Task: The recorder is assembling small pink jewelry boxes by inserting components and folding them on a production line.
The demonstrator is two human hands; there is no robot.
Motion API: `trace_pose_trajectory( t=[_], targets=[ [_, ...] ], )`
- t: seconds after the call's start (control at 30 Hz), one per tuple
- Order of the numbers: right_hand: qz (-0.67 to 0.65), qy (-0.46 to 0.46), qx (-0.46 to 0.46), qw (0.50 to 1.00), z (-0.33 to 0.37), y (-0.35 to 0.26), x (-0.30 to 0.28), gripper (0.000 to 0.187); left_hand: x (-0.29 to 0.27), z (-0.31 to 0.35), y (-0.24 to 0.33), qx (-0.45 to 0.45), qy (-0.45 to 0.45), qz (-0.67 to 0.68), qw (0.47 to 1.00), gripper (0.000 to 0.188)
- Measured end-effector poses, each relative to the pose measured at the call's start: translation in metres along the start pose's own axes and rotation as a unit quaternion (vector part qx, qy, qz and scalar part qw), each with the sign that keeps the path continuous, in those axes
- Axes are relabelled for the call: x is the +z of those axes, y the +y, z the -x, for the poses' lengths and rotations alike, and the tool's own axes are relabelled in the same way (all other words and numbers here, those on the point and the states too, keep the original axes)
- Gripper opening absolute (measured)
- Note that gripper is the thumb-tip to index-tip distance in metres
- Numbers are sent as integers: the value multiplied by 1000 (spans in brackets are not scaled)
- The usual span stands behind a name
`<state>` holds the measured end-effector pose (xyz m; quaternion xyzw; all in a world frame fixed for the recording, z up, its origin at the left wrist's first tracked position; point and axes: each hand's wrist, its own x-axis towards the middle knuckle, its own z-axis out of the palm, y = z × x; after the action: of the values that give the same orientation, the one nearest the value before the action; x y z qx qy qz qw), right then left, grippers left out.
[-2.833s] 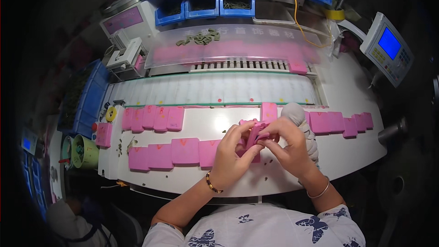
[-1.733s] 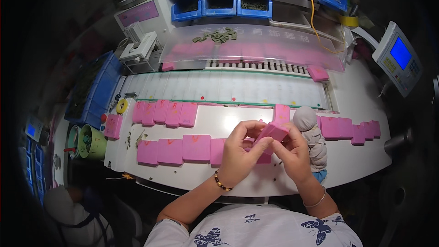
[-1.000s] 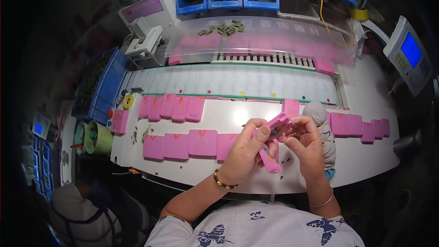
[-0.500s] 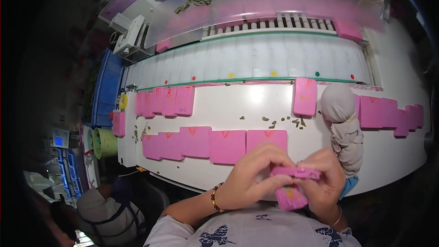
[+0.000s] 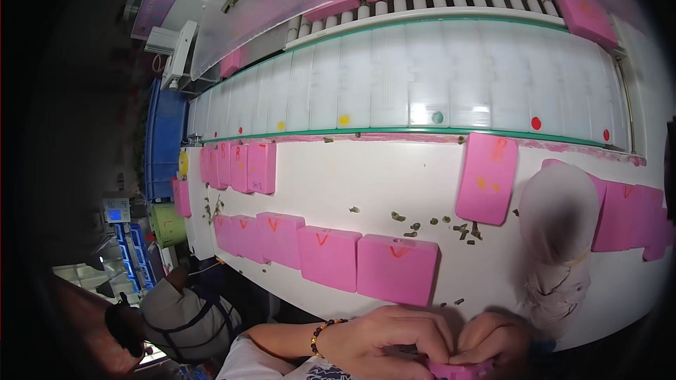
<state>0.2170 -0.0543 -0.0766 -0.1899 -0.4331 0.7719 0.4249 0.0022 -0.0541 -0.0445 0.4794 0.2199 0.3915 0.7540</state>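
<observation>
Pink piece (image 5: 454, 371), 1: sat at the near edge of my view, partly hidden. Grip: left hand (image 5: 394, 338) and right hand (image 5: 493, 338) were narrow, pinching it. Pink block (image 5: 398, 271), 1: lay on the worktop (image 5: 317, 204), far side of the left hand. Green scraps (image 5: 461, 230): loose, farther off. Risks I judged: uneven pinching could have dropped the piece; a low sweep could have scattered scraps.

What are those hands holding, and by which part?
The left hand and right hand hold a pink piece, with fingers at its far edge; the picture's bottom cuts off the rest.
</observation>
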Motion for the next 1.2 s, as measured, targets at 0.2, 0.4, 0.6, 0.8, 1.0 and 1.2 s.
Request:
trace_pose_trajectory(
  t=[0.2,0.4,0.6,0.8,1.0,1.2],
  targets=[
    [191,78,-44,978,-10,-11,17,35,6,10,-3,0,87,-85,993,21],
    [186,77,-37,979,7,-13,22,39,20,14,10,-5,118,-106,987,21],
    [-15,133,88,987,17,0,51,33,21,46,19,-96,83,84,988,20],
    [-173,147,144,963,18,-1,94,26,34,84,12,-30,101,155,982,19],
    [-26,160,139,977,9,23,129,13,37,123,-1,26,255,102,961,14],
    [25,124,107,986,-7,32,162,47,25,143,-11,109,345,98,927,17]
  ],
)
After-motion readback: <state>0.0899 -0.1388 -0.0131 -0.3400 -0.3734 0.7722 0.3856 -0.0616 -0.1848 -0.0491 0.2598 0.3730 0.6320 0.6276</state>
